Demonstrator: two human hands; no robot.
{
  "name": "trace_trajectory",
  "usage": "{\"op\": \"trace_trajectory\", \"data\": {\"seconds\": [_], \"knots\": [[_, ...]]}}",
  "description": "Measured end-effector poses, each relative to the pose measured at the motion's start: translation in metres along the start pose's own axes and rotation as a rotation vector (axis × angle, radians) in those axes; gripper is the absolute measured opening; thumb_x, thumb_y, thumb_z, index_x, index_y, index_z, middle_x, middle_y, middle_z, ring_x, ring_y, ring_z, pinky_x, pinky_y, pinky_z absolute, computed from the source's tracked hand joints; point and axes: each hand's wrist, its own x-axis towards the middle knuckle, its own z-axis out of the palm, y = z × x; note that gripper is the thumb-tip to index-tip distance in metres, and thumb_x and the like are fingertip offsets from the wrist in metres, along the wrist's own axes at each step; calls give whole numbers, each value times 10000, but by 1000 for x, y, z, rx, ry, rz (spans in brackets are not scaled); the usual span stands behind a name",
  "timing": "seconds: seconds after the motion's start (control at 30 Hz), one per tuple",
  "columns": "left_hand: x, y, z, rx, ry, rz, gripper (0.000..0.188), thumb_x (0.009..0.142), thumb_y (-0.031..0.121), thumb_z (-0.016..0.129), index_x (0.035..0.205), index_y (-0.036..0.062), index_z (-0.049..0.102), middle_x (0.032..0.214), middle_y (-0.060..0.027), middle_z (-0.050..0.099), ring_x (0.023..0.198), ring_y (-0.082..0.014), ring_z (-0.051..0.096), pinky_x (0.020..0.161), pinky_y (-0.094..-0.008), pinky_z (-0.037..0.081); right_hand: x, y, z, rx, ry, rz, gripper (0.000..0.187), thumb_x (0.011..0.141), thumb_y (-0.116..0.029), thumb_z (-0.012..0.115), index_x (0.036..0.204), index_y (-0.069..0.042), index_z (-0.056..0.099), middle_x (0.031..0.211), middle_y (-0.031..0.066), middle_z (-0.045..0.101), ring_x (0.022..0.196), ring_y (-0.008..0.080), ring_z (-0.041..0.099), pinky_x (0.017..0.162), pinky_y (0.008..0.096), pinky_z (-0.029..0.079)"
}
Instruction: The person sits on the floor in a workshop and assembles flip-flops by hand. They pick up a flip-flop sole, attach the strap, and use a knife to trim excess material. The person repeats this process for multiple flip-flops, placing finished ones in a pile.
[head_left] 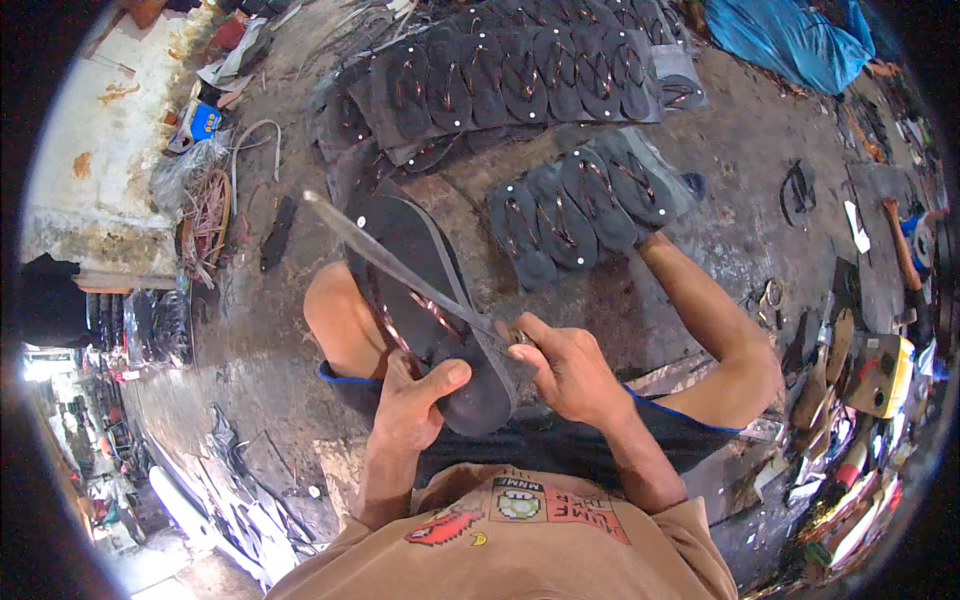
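Note:
My left hand (pixel 410 405) is closed on the near end of a black flip-flop (pixel 405 260), its thumb lying on top of the sole. The flip-flop points away from me over my lap and has shiny bronze straps and a white dot near its far end. My right hand (pixel 570 370) is closed at the sole's right edge, around something small with a metallic glint, mostly hidden by the fingers. A long grey strip (pixel 385 258) slants across the flip-flop from the far left to my right fingers. Another dark band runs along the sole's right side.
Several black flip-flops (pixel 520 80) lie in rows on the floor ahead, with a smaller group (pixel 575 210) nearer. A blue cloth (pixel 790 40) lies far right. Scissors (pixel 770 297) and a yellow-and-white container (pixel 882 375) are at the right. Scraps and a wall (pixel 90 140) stand left.

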Motion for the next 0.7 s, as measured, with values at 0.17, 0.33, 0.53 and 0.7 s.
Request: {"op": "trace_trajectory", "data": {"seconds": [0.17,0.33,0.53,0.7], "knots": [[-8,2,-13,-10,35,-76,707,769,34,903,1388,-13,563,1194,-98,709,1023,-218,726,887,-368,619,57,1,9,-87,135,-33,300,1075,-334,551,1110,-39,590,815,291,620,830,529,617,674,561,459],[-26,-24,-44,398,-116,-46,850,716,8,869,1467,-2,469,1285,-124,669,1060,-244,711,857,-368,597,138,16,-28,-5,384,73,360,1109,-339,518,1079,-12,666,784,196,626,731,360,658,693,449,499],[-20,42,8,569,-164,-147,529,884,134,845,1330,3,593,1223,-92,687,1110,-199,669,965,-352,536,66,-32,-4,563,306,74,346,1016,-315,724,1077,25,706,796,-6,644,792,70,564,695,312,491],[15,63,-4,432,-25,177,371,1077,267,647,1305,-25,625,1181,-94,722,1082,-184,695,927,-323,571,27,-58,15,622,329,43,326,1034,-298,685,1173,-5,719,797,68,713,720,95,620,638,319,519]]}}
